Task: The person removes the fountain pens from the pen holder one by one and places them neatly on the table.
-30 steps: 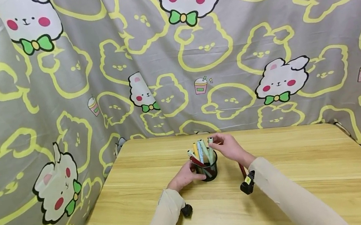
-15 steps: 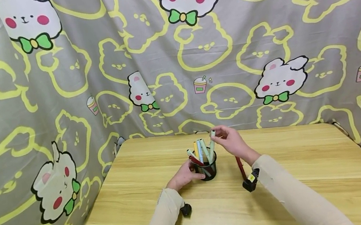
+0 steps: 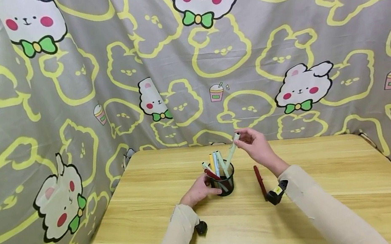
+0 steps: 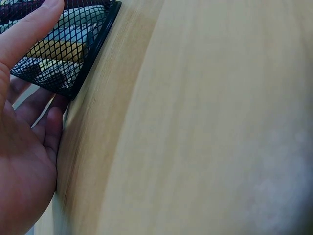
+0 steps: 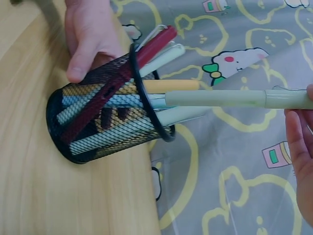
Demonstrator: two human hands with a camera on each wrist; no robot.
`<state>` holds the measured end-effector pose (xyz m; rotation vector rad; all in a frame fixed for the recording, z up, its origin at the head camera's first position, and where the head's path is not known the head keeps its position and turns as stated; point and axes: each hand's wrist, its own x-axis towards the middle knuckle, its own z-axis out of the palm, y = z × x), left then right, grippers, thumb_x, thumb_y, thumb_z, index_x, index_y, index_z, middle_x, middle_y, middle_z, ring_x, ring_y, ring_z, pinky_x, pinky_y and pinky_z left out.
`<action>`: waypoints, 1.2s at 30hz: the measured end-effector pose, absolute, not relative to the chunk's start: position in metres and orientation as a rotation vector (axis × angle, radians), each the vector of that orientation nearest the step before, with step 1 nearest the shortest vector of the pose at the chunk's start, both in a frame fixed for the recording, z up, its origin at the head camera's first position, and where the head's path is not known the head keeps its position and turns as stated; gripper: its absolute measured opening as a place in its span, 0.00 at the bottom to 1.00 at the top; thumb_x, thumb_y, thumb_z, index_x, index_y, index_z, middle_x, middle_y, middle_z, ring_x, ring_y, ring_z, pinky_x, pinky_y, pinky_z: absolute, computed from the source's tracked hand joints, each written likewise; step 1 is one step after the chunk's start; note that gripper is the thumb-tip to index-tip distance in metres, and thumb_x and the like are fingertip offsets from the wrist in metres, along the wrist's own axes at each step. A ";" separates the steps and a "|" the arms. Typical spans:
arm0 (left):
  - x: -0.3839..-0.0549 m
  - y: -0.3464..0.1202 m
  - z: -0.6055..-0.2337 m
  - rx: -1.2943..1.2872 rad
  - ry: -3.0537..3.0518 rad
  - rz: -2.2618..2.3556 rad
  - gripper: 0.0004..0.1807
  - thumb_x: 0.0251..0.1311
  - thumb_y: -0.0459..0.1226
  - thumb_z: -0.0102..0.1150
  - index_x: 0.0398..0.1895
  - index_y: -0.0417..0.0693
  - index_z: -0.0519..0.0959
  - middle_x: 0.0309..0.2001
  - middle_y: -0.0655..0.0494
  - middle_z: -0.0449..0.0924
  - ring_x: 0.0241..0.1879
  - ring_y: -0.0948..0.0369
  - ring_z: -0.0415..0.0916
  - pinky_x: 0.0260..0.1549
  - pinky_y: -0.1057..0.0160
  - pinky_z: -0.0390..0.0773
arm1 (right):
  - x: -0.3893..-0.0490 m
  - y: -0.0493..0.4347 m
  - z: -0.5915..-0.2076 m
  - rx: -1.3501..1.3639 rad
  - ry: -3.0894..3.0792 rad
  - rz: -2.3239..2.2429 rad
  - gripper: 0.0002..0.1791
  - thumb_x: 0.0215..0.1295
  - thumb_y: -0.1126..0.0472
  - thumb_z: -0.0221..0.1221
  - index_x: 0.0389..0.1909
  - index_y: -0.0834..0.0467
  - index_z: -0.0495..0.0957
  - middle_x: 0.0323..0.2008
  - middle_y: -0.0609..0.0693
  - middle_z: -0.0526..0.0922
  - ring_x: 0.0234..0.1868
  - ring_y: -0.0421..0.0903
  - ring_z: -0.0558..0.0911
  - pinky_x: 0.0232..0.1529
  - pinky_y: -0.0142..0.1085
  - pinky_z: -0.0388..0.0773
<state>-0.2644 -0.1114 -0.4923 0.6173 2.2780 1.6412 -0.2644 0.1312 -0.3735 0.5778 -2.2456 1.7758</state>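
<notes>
A black wire-mesh pen holder [image 3: 228, 185] stands on the table with several pens in it. My left hand [image 3: 199, 190] grips it from the left, thumb in front and fingers behind, as the mesh wall [image 4: 73, 32] in the left wrist view confirms. Between the thumb and fingers of my right hand [image 3: 260, 148] is the upper end of a pale green pen [image 5: 222, 99]. That pen slants up to the right, its lower end at the holder's rim. Inside stand a dark red pen [image 5: 159, 44], a yellow pen [image 5: 178, 85], a light blue one [image 3: 216, 162] and pale green ones.
Another dark red pen [image 3: 259, 180] lies on the wooden table [image 3: 325, 187], right of the holder and near my right wrist's camera [image 3: 275, 197]. A patterned grey curtain [image 3: 173, 78] hangs behind the table and along its left side.
My right hand has moved up and to the right, drawing the pale green pen upward out of the pens and tilting it. The left hand stays on the holder.
</notes>
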 end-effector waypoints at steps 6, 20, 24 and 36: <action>-0.265 -0.111 -0.494 0.607 2.263 1.654 0.30 0.48 0.29 0.70 0.57 0.38 0.71 0.57 0.47 0.71 0.58 0.52 0.65 0.60 0.49 0.61 | -0.275 0.144 -0.378 0.558 -2.079 1.931 0.18 0.62 0.69 0.60 0.52 0.69 0.73 0.36 0.55 0.81 0.33 0.40 0.79 0.38 0.31 0.78; -0.266 -0.109 -0.496 0.611 2.237 1.674 0.31 0.47 0.28 0.70 0.57 0.34 0.70 0.53 0.51 0.75 0.54 0.57 0.69 0.58 0.52 0.63 | -0.280 0.180 -0.375 0.546 -1.731 2.134 0.13 0.60 0.73 0.60 0.45 0.59 0.78 0.33 0.48 0.83 0.33 0.39 0.80 0.36 0.31 0.79; -0.267 -0.110 -0.497 0.608 2.250 1.663 0.30 0.47 0.28 0.70 0.56 0.38 0.71 0.52 0.52 0.75 0.53 0.58 0.70 0.58 0.53 0.64 | -0.279 0.191 -0.376 0.539 -1.682 2.172 0.14 0.61 0.74 0.58 0.45 0.56 0.77 0.34 0.50 0.84 0.33 0.39 0.81 0.36 0.30 0.79; -0.270 -0.112 -0.499 0.592 2.235 1.678 0.29 0.46 0.28 0.71 0.55 0.42 0.73 0.52 0.52 0.75 0.55 0.56 0.69 0.58 0.52 0.63 | -0.278 0.223 -0.385 0.472 -1.653 2.155 0.16 0.59 0.77 0.58 0.43 0.55 0.80 0.33 0.50 0.85 0.30 0.39 0.82 0.33 0.30 0.79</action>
